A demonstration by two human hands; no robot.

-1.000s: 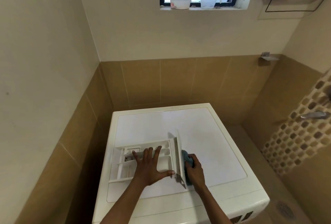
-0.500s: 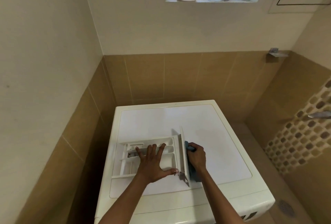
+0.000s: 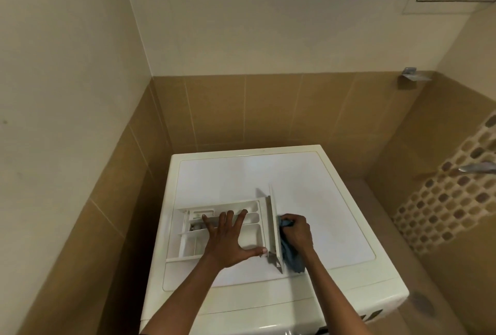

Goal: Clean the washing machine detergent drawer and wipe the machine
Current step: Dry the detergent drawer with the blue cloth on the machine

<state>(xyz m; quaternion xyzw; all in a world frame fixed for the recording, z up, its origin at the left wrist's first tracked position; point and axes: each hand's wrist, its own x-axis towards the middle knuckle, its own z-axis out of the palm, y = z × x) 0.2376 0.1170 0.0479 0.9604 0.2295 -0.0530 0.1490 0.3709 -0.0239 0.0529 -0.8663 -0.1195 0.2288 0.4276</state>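
Pressing detergent drawer [image 3: 253,227] down on washing machine [image 3: 241,173] top with flat, spread-out left hand [image 3: 228,240]. Gripping blue cloth [image 3: 292,257] in right hand [image 3: 298,230], against drawer front.

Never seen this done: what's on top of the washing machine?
The detergent drawer lies there, left hand flat on it; the right hand holds a blue cloth at its front panel. The hand hides some compartments.

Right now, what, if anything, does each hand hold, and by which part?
Right hand grips the blue cloth by its bunched upper end. Left hand holds nothing, pressing flat on the drawer.
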